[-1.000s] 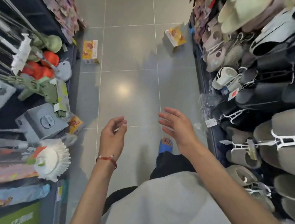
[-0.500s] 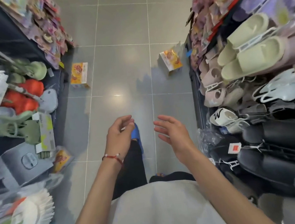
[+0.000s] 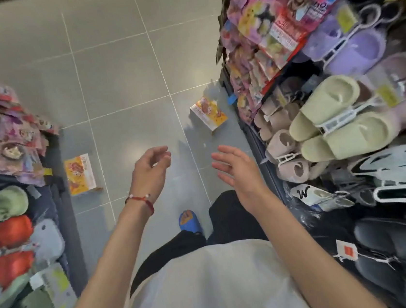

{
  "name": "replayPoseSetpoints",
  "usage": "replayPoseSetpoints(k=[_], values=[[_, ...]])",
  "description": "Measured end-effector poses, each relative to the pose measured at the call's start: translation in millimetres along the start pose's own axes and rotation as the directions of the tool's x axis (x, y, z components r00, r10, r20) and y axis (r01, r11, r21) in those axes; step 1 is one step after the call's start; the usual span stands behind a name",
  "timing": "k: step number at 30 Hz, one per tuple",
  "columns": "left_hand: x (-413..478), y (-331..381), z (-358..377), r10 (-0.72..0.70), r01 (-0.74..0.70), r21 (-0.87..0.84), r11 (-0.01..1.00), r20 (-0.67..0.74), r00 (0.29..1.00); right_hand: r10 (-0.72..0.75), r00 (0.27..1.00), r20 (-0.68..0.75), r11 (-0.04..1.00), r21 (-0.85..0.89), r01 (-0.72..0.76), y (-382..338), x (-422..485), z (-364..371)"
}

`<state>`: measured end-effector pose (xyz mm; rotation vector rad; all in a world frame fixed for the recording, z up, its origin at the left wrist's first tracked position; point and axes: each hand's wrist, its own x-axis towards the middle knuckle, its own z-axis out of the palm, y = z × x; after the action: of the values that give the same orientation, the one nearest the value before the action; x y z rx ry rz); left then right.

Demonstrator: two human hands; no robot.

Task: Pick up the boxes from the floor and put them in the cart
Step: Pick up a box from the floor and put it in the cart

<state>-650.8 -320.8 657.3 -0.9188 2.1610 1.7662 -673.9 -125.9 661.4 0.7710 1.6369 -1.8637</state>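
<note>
Two yellow-orange boxes lie on the grey tile floor of a shop aisle. One box [image 3: 80,174] sits by the foot of the left shelf. The other box [image 3: 209,116] leans tilted near the foot of the right shelf. My left hand [image 3: 151,172], with a red bracelet at the wrist, hangs in the air with loosely curled fingers and holds nothing. My right hand [image 3: 239,172] is held out with relaxed fingers, empty, just below the right box. Both hands are above the floor and apart from the boxes. No cart is in view.
The left shelf [image 3: 60,195] carries plush toys and coloured packets. The right shelf [image 3: 257,132] is packed with hanging slippers [image 3: 340,123] and packets that jut into the aisle. My foot in a blue slipper [image 3: 189,221] stands on the floor between the shelves.
I have walked forward along the aisle, so both boxes are now nearer and lower in view. My hands stay raised and empty, a little further apart.
</note>
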Motion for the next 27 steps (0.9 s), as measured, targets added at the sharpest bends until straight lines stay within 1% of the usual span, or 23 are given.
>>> replayPoseSetpoints(k=[5, 10, 14, 16, 19, 23, 27], values=[[90.0, 49.6, 14.1, -0.023, 0.019, 0.049, 0.999, 0.090, 0.996, 0.045, 0.996, -0.078, 0.998, 0.058, -0.040, -55.9, 71.1, 17.5], [182.2, 97.7, 37.5, -0.053, 0.047, 0.070, 0.996, 0.079, 0.995, 0.073, 0.993, -0.096, 0.996, 0.051, -0.068, -111.7, 160.2, 28.1], [242.4, 129.1, 55.7, -0.071, 0.063, 0.082, 0.995, 0.096, 0.993, 0.100, 0.992, -0.075, 0.995, -0.004, -0.101, -150.1, 213.8, 34.7], [269.6, 141.2, 62.3, -0.095, 0.086, 0.087, 0.992, 0.101, 0.990, 0.131, 0.987, -0.089, 0.991, -0.015, -0.133, -166.5, 235.1, 37.7], [309.0, 152.4, 71.6, -0.112, 0.096, 0.125, 0.987, 0.132, 0.985, 0.151, 0.982, -0.115, 0.988, -0.022, -0.154, -181.6, 265.7, 44.3], [366.8, 158.2, 81.3, -0.177, 0.145, 0.183, 0.972, 0.170, 0.969, 0.207, 0.959, -0.192, 0.977, -0.012, -0.214, -190.1, 308.8, 56.8], [430.1, 153.1, 88.2, -0.260, 0.196, 0.268, 0.943, 0.232, 0.937, 0.240, 0.935, -0.260, 0.970, 0.019, -0.244, -185.9, 358.8, 75.4]])
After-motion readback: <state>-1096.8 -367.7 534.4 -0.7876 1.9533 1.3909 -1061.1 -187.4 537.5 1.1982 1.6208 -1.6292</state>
